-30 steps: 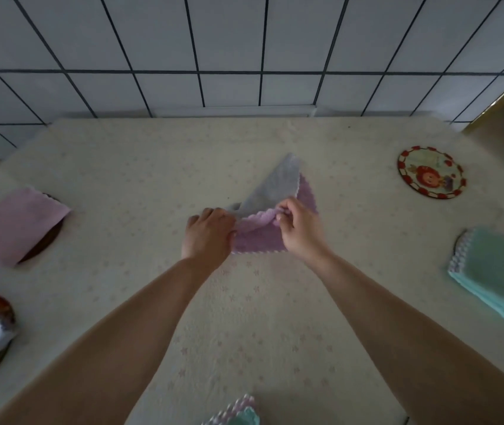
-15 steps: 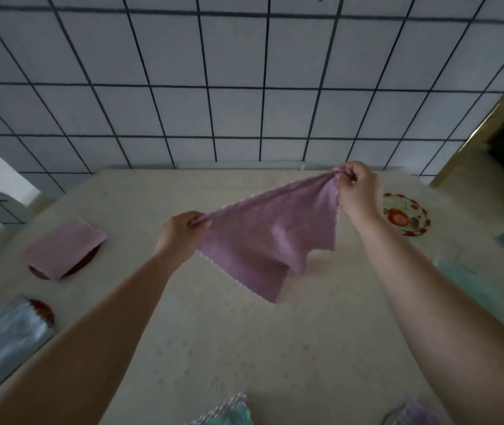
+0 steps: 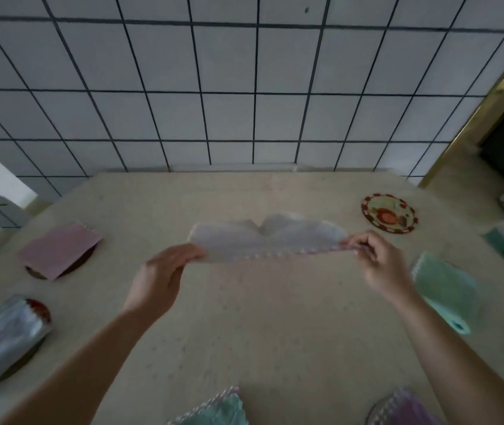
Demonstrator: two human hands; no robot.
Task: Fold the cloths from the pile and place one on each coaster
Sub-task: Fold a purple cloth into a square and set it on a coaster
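Hands hold the cloth (image 3: 267, 239) differently from half a second ago: then it hung as a purple sheet, now it is stretched flat and level, its pale grey side up. The left hand (image 3: 160, 276) pinches its left end, the right hand (image 3: 376, 260) its right end, fingers curled on the scalloped edge. Below the hands lies bare table (image 3: 260, 326). Beyond the right hand sits an uncovered coaster (image 3: 388, 213); beside that wrist, a folded green cloth (image 3: 445, 288). Left of the left hand, a pink cloth (image 3: 59, 250) covers another coaster.
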